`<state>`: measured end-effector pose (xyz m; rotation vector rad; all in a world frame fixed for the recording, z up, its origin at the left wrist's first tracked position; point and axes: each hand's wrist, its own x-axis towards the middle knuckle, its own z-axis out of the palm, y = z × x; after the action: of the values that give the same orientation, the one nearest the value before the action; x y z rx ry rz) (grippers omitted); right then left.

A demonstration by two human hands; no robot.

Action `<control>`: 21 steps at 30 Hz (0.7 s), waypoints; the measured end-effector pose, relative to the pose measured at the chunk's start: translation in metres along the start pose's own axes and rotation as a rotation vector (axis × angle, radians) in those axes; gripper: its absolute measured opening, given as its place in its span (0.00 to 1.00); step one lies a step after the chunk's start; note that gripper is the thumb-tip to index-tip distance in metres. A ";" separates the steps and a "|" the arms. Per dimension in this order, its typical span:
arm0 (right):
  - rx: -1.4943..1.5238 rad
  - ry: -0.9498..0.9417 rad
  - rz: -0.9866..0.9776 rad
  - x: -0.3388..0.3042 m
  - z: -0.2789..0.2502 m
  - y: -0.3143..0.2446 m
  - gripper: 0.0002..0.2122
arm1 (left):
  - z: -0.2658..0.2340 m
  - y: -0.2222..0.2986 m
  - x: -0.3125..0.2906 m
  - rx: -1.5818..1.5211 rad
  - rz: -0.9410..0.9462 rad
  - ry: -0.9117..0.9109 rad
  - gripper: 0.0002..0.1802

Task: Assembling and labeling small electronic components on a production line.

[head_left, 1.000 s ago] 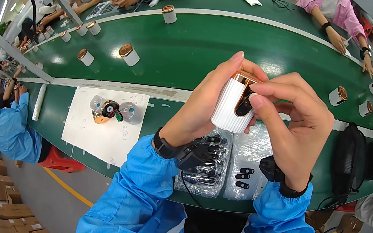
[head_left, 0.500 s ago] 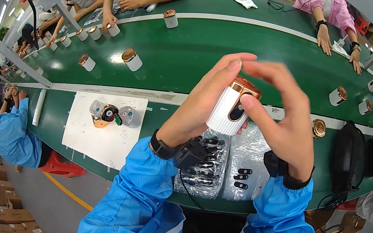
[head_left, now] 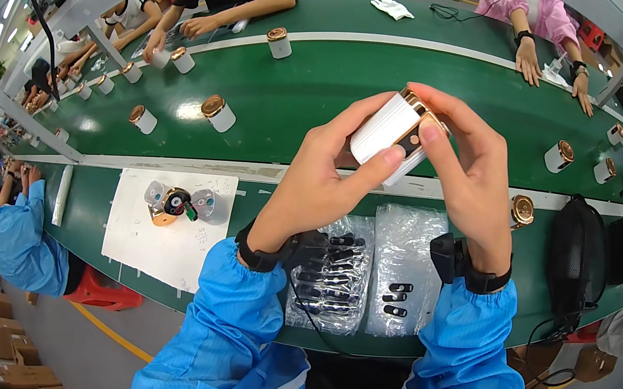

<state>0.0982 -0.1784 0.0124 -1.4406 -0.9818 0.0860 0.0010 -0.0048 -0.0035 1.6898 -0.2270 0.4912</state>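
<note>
Above the bench I hold a small white ribbed canister with a copper-coloured top, tilted up to the right. A dark oval button panel with a copper rim sits on its side. My left hand is closed around its left side, thumb across the lower front. My right hand closes on it from the right, thumb by the panel and fingers over the top. Below my hands, a clear plastic bag bears several black oval panels. Another clear bag has a few black panels on it.
To the left, a white sheet bears an opened copper-and-black device with clear cups. A copper-topped piece and a black mesh bag lie right. Several white canisters stand along the green belt; co-workers sit around.
The canister has tilted further to the right. My right fingers have come down onto its top, and my left thumb now presses its lower front. A co-worker's hand moved a canister at the far left.
</note>
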 end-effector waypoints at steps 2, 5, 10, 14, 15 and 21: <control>-0.006 0.005 -0.011 0.001 0.003 -0.002 0.17 | 0.000 0.002 0.000 0.025 -0.014 0.024 0.31; -0.102 0.006 -0.069 -0.001 0.007 -0.006 0.17 | -0.003 -0.001 -0.002 0.015 0.006 0.027 0.31; 0.111 0.021 0.025 -0.001 0.008 -0.005 0.16 | -0.003 -0.002 -0.002 0.019 0.041 0.053 0.31; 0.163 0.019 0.071 -0.001 0.011 -0.004 0.16 | -0.006 -0.002 -0.003 0.117 0.068 0.065 0.30; 0.135 0.043 0.032 -0.001 0.013 -0.002 0.16 | -0.006 -0.001 -0.002 0.115 0.070 0.057 0.30; -0.130 0.016 -0.040 -0.001 0.012 0.000 0.17 | -0.008 0.001 0.000 0.116 0.070 0.007 0.30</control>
<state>0.0898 -0.1695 0.0099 -1.5375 -1.0180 -0.0188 -0.0008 0.0025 -0.0021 1.7977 -0.2575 0.5714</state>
